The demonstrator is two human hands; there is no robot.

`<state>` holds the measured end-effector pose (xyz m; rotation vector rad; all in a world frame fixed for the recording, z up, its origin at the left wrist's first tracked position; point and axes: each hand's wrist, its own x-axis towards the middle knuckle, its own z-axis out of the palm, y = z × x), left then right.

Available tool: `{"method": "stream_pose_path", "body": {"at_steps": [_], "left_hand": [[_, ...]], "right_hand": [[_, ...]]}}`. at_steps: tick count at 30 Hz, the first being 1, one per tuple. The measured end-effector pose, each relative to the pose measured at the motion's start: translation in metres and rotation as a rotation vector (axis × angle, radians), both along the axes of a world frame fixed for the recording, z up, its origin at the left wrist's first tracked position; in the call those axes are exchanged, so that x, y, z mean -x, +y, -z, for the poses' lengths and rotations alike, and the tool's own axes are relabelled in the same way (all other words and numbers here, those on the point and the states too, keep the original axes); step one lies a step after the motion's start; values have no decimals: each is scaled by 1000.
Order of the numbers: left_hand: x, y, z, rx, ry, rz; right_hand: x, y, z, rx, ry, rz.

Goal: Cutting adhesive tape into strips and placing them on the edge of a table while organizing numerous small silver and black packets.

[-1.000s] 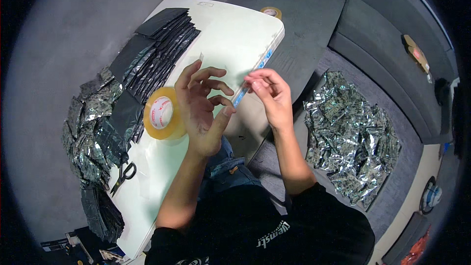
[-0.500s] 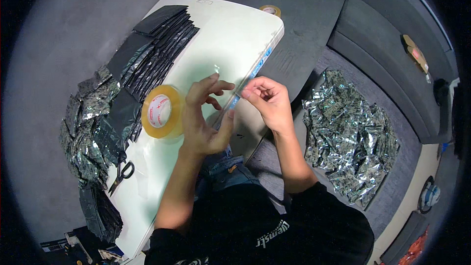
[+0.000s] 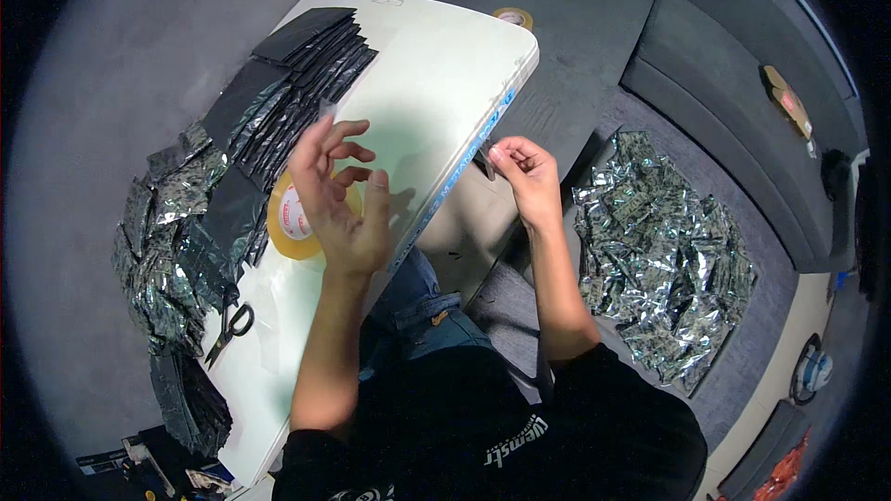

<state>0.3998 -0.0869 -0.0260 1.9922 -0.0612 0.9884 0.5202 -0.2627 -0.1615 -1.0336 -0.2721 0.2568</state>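
My left hand (image 3: pixel 339 199) hovers over the white table (image 3: pixel 422 83), fingers spread and partly curled. A small clear piece of tape (image 3: pixel 327 109) clings to one of its fingertips. Behind that hand a roll of clear tape (image 3: pixel 294 216) lies on the tabletop, partly covered by it. Beyond its fingers, a fanned row of folded black plastic bags (image 3: pixel 278 97) runs along the table's left side. Just past the table's right edge, my right hand (image 3: pixel 527 176) is closed in a pinch, thumb against fingers. What it pinches, if anything, is too small to make out.
Black-handled scissors (image 3: pixel 229 334) lie near silvery patterned packets (image 3: pixel 167 232) at the left edge. A large heap of similar shiny packets (image 3: pixel 664 260) sits low on my right. Another tape roll (image 3: pixel 512 18) rests on the grey sofa (image 3: pixel 594 0) beyond the far corner.
My left hand has moved left, from the table's right edge toward the black bags, with the tape piece on its fingertip. My right hand has shifted slightly right, away from the edge.
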Motion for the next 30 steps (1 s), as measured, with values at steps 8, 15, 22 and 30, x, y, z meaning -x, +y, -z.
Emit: {"method": "stream_pose_path", "body": {"at_steps": [8, 15, 22, 30], "left_hand": [[6, -13, 8, 132, 62, 75], [6, -13, 8, 119, 38, 108], [7, -13, 10, 112, 33, 120], [6, -16, 9, 145, 60, 140]], "right_hand": [[-13, 14, 13, 102, -32, -39], [-14, 18, 16, 127, -24, 9], [-13, 16, 13, 160, -32, -18], [-17, 22, 16, 67, 4, 64]]}}
